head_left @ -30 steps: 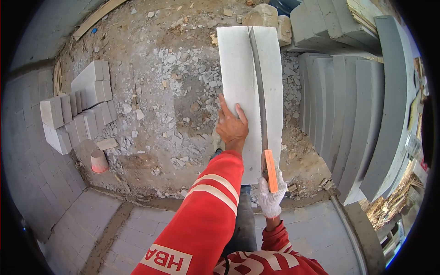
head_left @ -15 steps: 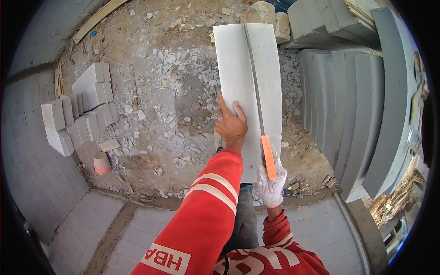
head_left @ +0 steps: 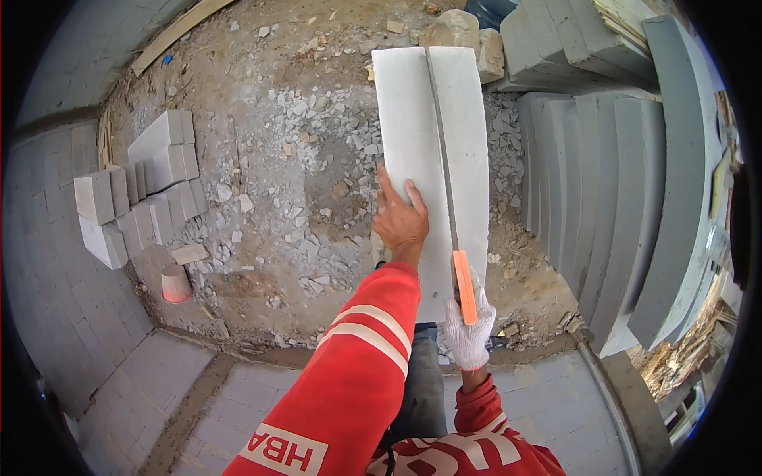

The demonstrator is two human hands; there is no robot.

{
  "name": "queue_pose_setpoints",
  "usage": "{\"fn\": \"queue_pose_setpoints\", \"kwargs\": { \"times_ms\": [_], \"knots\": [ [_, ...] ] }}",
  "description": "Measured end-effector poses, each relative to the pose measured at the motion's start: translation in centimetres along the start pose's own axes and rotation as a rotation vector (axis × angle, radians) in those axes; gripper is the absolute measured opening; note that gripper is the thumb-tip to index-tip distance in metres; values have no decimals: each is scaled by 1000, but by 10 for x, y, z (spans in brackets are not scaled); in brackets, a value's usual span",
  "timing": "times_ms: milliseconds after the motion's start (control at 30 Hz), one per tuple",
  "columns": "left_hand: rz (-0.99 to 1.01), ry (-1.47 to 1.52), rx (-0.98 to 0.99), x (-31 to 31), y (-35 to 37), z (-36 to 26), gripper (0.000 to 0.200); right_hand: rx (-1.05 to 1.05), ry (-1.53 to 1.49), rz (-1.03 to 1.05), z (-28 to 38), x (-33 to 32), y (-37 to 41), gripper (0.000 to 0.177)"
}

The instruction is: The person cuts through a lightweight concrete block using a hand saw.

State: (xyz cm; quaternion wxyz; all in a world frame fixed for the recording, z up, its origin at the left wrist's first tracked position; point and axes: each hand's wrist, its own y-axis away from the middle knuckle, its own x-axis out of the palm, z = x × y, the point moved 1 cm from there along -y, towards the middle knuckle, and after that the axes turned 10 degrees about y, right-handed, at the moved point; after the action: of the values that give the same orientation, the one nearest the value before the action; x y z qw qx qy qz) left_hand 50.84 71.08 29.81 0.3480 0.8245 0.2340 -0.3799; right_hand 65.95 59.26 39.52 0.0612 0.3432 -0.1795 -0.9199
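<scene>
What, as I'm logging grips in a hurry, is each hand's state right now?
Left hand: open, bare, laid on the pale block.
Right hand: gloved, closed on the orange handle of the saw.

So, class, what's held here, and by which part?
The gloved right hand grips the saw by its orange handle; the left hand rests on the block.

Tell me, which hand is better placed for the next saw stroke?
Probably the right: that white-gloved hand holds the orange handle of the long, thin grey saw. The bare left hand rests on the pale rectangular block, better placed to steady it.
</scene>
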Motion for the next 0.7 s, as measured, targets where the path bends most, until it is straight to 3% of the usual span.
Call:
{"fn": "queue_pose_setpoints", "kwargs": {
  "times_ms": [167,267,433,533,600,700],
  "knots": [
    [-76,-22,60,9,-6,5,64,-149,-145,-158,62,27,-153,48],
    [-67,22,75,7,5,8,64,-54,-214,-67,35,27,-126,47],
    [-34,27,42,6,-1,4,65,-21,31,-82,-21,8,29,61],
    [-40,36,47,5,5,7,64,33,52,7,3,5,-14,59],
    [-50,40,54,6,-4,2,64,-187,0,-145,17,23,-87,55],
    [-52,25,38,8,-3,4,64,-147,-123,-118,49,27,-145,52]
  ]
}}
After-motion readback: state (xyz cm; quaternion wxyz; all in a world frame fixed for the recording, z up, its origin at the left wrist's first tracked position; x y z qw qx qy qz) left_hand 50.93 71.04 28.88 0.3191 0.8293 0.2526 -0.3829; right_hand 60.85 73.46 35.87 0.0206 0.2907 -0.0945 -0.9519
